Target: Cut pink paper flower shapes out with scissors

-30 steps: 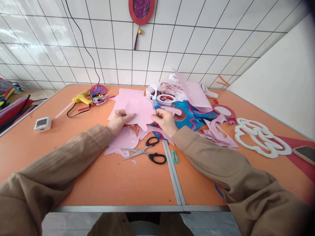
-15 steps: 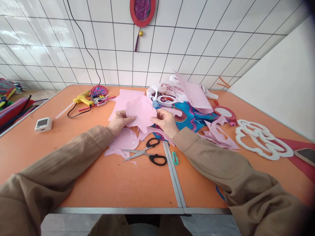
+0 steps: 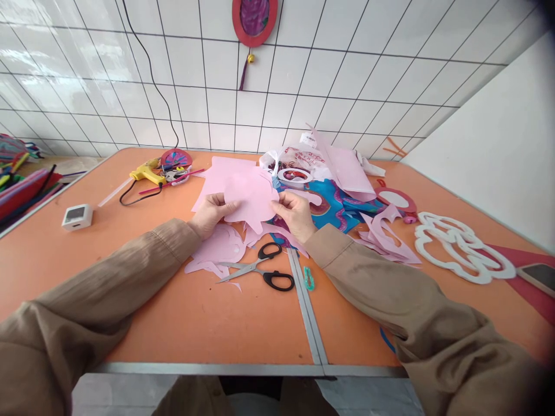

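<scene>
Between my two hands is a pink cut-out sheet (image 3: 249,196) with a rounded outline and a small tab at its lower edge. My left hand (image 3: 211,215) pinches its left side, thumb on the front. On the right side my right hand (image 3: 296,215) grips the edge between thumb and fingers. Below it on the table lie black-handled scissors (image 3: 255,269), blades apart and pointing left. Pink cut pieces (image 3: 219,247) lie beneath and left of the scissors' handles. A teal clip (image 3: 308,278) rests right of the scissors.
A yellow glue gun (image 3: 148,173) and small white device (image 3: 77,217) are on the left. Behind my hands lie a pink sheet (image 3: 217,173), blue patterned fabric (image 3: 332,202) and a plastic bag (image 3: 303,159). White cut-out outlines (image 3: 462,248) and a phone (image 3: 537,276) are at right.
The pink cut-out has shifted very slightly to the right and turned a little in my hands. Both hands keep their hold, and the scissors and clip stay put.
</scene>
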Demonstrator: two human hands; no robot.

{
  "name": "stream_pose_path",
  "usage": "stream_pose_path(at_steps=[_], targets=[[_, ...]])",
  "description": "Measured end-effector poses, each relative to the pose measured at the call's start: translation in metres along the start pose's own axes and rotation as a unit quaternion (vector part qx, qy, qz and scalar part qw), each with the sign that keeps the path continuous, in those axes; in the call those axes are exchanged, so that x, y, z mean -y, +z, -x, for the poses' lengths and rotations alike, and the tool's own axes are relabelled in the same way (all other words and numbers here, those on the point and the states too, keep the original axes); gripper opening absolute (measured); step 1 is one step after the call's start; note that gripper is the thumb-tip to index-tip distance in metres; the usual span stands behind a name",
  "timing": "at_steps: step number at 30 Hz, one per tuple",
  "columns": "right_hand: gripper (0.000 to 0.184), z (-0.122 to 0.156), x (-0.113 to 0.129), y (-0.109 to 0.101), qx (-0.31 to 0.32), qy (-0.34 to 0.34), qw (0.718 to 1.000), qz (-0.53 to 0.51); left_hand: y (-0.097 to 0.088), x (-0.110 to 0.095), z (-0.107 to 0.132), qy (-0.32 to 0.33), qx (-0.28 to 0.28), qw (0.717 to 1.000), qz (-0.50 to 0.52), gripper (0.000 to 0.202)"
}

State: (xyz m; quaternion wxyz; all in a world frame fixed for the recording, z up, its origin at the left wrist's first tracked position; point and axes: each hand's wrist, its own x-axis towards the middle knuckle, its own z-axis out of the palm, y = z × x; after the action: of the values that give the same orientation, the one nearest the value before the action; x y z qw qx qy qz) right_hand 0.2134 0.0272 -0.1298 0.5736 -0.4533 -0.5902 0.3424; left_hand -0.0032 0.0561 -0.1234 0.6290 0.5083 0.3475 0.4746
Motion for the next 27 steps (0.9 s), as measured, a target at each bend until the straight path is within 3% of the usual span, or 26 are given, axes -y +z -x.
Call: stream_pose_path(at_steps=[13, 19, 22, 25, 27], targets=[[0.036, 0.002, 0.0, -0.001, 0.002, 0.005, 1.0, -0.012, 0.0, -0.007, 0.0, -0.008, -0.024, 0.999, 0.021, 0.031], [0.015, 0.006, -0.002, 0.001, 0.067, -0.036, 0.987, 0.138, -0.003, -0.011, -0.006, -0.011, -0.074, 0.994, 0.08, 0.034], [0.014, 0.009, 0.006, 0.0, 0.152, -0.077, 0.961, 0.218, -0.003, -0.01, -0.006, -0.016, -0.079, 0.993, 0.092, 0.025], [0.04, 0.011, 0.017, 0.0, 0.237, -0.126, 0.897, 0.35, -0.003, -0.009, -0.005, -0.02, -0.08, 0.992, 0.099, 0.02], [0.047, 0.012, 0.021, 0.0, 0.258, -0.136, 0.869, 0.401, -0.003, -0.01, -0.005, -0.021, -0.078, 0.991, 0.104, 0.021]])
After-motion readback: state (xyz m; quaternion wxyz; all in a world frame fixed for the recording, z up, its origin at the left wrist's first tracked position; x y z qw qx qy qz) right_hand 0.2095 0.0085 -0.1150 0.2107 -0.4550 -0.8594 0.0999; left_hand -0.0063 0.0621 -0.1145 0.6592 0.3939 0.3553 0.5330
